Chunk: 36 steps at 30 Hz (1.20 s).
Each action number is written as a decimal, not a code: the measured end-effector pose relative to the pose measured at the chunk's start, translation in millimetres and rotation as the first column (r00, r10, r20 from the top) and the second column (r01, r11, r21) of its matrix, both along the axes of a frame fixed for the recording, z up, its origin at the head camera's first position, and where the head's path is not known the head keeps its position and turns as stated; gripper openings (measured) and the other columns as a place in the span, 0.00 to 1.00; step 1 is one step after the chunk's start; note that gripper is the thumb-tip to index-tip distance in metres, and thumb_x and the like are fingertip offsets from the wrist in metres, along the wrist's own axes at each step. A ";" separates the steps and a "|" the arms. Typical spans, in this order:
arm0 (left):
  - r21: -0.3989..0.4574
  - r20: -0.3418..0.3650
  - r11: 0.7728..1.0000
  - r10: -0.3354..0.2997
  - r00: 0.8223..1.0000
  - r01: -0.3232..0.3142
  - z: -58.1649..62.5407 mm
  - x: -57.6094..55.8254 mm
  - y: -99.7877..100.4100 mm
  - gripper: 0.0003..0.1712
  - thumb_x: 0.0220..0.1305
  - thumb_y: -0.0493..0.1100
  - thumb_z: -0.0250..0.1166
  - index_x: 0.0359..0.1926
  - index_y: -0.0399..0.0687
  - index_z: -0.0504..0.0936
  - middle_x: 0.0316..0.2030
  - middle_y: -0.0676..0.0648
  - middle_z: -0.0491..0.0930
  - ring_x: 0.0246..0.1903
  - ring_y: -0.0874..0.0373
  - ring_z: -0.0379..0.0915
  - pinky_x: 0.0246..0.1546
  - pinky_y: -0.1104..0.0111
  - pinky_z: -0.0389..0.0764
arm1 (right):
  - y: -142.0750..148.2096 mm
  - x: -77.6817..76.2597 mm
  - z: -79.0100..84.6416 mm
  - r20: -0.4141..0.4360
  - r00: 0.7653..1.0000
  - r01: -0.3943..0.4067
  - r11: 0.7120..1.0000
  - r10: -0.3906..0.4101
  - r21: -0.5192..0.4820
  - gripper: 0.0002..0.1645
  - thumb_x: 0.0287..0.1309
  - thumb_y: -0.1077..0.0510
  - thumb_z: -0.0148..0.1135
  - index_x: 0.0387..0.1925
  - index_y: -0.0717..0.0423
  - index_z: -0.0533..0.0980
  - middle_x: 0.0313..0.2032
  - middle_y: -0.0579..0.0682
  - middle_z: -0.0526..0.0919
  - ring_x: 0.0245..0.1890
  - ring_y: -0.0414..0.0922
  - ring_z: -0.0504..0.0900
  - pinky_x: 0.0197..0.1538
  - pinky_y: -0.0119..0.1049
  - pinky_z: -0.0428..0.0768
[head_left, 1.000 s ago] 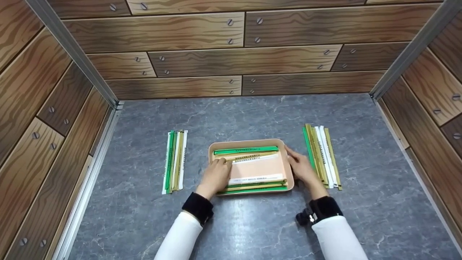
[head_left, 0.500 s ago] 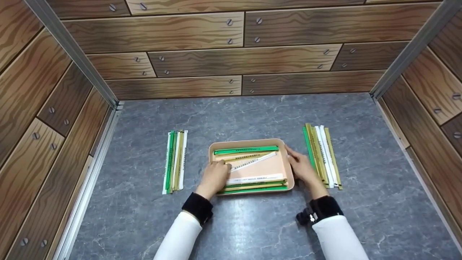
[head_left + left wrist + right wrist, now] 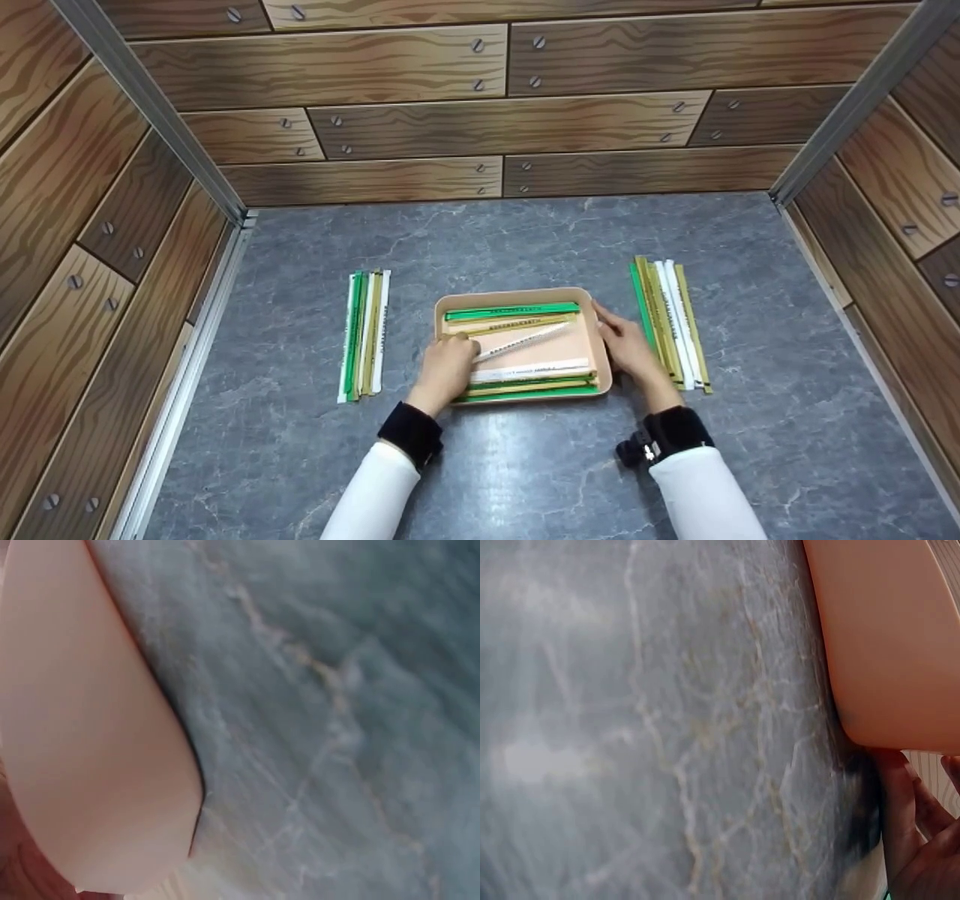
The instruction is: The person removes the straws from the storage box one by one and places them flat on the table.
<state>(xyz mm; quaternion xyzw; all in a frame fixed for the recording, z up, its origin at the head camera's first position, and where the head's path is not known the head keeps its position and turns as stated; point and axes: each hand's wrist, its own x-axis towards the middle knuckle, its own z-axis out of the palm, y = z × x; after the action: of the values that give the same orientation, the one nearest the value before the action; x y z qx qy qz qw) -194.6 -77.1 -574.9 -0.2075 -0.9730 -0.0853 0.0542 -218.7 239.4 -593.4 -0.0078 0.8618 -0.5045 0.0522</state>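
A peach tray (image 3: 517, 293) lies on the grey marble-look tabletop (image 3: 525, 465). Along its far side lie a green strip (image 3: 511, 311) and a gold strip (image 3: 517, 324). By its near side lie a white strip (image 3: 532, 370), a gold one and a green one (image 3: 532, 393). My left hand (image 3: 448, 367) pinches the left end of another white strip (image 3: 525, 340), which lies slanted across the tray. My right hand (image 3: 626, 346) rests against the tray's right wall with its fingers straight. Both wrist views show only the tray's outer wall (image 3: 82, 750) (image 3: 892, 645) and the tabletop.
A bundle of green, gold and white strips (image 3: 364, 334) lies left of the tray, and a similar bundle (image 3: 670, 322) lies right of it, just beyond my right hand. Wood-pattern walls close in the back and both sides.
The white strip, which lay beside the gold strip at the far side, now slants; its left end has come toward me with my left hand. The right hand has not moved.
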 end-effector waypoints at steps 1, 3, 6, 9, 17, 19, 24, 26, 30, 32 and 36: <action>0.022 0.012 1.000 0.008 1.000 -0.008 1.6 0.3 -0.6 0.05 0.57 0.35 0.65 0.28 0.48 0.86 0.29 0.46 0.82 0.28 0.47 0.80 0.29 0.55 0.78 | 0.1 0.0 0.1 0.000 1.000 0.001 1.000 -0.001 0.002 0.27 0.73 0.61 0.49 0.71 0.57 0.63 0.65 0.67 0.65 0.66 0.62 0.64 0.66 0.54 0.63; 0.068 0.035 0.997 0.034 0.999 -0.036 5.1 1.2 -2.3 0.06 0.57 0.34 0.66 0.33 0.48 0.87 0.32 0.45 0.81 0.28 0.46 0.80 0.27 0.54 0.79 | 0.2 -0.1 0.3 0.002 1.000 0.003 1.000 -0.003 0.006 0.27 0.73 0.60 0.49 0.71 0.57 0.63 0.65 0.67 0.65 0.66 0.62 0.64 0.66 0.54 0.63; 0.135 0.053 0.986 0.089 0.995 -0.096 11.0 3.2 -6.3 0.10 0.58 0.33 0.66 0.40 0.48 0.88 0.36 0.46 0.80 0.29 0.45 0.80 0.26 0.53 0.80 | 0.2 0.2 0.5 0.020 1.000 0.001 1.000 -0.001 0.004 0.28 0.74 0.59 0.48 0.72 0.55 0.62 0.66 0.67 0.64 0.66 0.62 0.64 0.66 0.54 0.63; 0.213 0.046 0.963 0.158 0.986 -0.164 17.1 6.1 -13.2 0.14 0.57 0.30 0.65 0.42 0.48 0.87 0.37 0.46 0.81 0.30 0.44 0.81 0.26 0.52 0.80 | 0.1 0.2 0.3 0.027 1.000 -0.002 1.000 0.002 0.002 0.28 0.74 0.59 0.48 0.72 0.55 0.62 0.66 0.68 0.64 0.66 0.62 0.64 0.66 0.54 0.63; 0.398 0.015 0.854 0.360 0.933 -0.336 27.8 13.8 -45.1 0.13 0.53 0.30 0.67 0.40 0.44 0.89 0.33 0.42 0.82 0.27 0.44 0.80 0.24 0.54 0.79 | -0.1 -0.2 0.4 0.034 0.999 0.002 1.000 -0.002 -0.003 0.27 0.74 0.60 0.47 0.72 0.54 0.62 0.67 0.67 0.63 0.66 0.61 0.64 0.65 0.53 0.64; 0.419 0.016 0.820 0.423 0.906 -0.390 29.0 15.8 -54.8 0.13 0.51 0.29 0.67 0.38 0.44 0.90 0.31 0.41 0.83 0.28 0.43 0.80 0.25 0.53 0.79 | -0.3 0.1 0.7 0.040 0.999 0.005 1.000 -0.005 -0.012 0.27 0.74 0.60 0.47 0.72 0.54 0.62 0.67 0.67 0.63 0.67 0.61 0.63 0.66 0.53 0.64; 0.443 0.037 0.753 0.526 0.850 -0.486 30.9 18.2 -77.4 0.14 0.50 0.28 0.66 0.38 0.43 0.89 0.33 0.41 0.84 0.30 0.41 0.81 0.26 0.50 0.79 | -0.8 0.7 1.2 0.040 0.999 0.019 0.999 -0.018 -0.034 0.27 0.74 0.61 0.48 0.72 0.55 0.63 0.66 0.67 0.64 0.67 0.60 0.63 0.66 0.52 0.63; 0.447 0.036 0.740 0.546 0.837 -0.503 30.5 18.6 -86.0 0.14 0.52 0.29 0.66 0.40 0.42 0.89 0.35 0.40 0.84 0.31 0.38 0.81 0.28 0.47 0.78 | -0.7 0.7 1.2 0.042 0.999 0.021 0.999 -0.020 -0.030 0.27 0.74 0.61 0.48 0.71 0.55 0.63 0.66 0.67 0.64 0.67 0.59 0.63 0.66 0.52 0.62; 0.458 0.030 0.720 0.574 0.818 -0.522 27.7 18.6 -103.2 0.13 0.54 0.30 0.66 0.43 0.39 0.87 0.36 0.38 0.84 0.32 0.34 0.80 0.30 0.44 0.77 | -0.2 0.3 0.9 0.054 0.998 0.020 0.999 -0.019 -0.026 0.28 0.74 0.61 0.48 0.72 0.54 0.62 0.67 0.67 0.63 0.66 0.59 0.63 0.65 0.52 0.64; 0.462 0.045 0.707 0.584 0.810 -0.535 25.4 18.2 -111.7 0.14 0.55 0.30 0.66 0.45 0.37 0.86 0.37 0.35 0.84 0.32 0.34 0.80 0.31 0.44 0.77 | 0.2 0.1 0.9 0.057 0.998 0.018 1.000 -0.016 -0.024 0.28 0.74 0.61 0.47 0.72 0.54 0.61 0.67 0.67 0.63 0.66 0.59 0.63 0.65 0.52 0.65; 0.450 0.110 0.674 0.609 0.786 -0.586 21.7 18.0 -127.1 0.18 0.57 0.31 0.65 0.50 0.36 0.83 0.39 0.32 0.83 0.34 0.33 0.80 0.33 0.44 0.78 | 0.0 0.1 1.4 0.046 0.999 0.015 1.000 -0.014 -0.018 0.28 0.74 0.61 0.48 0.72 0.55 0.62 0.67 0.67 0.63 0.67 0.59 0.63 0.65 0.52 0.64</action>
<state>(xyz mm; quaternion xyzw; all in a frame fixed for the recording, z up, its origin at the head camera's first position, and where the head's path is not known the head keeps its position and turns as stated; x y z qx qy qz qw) -176.6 -204.2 -553.2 0.1387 -0.9360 -0.2863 0.1505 -218.7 239.4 -592.0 0.0093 0.8558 -0.5126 0.0681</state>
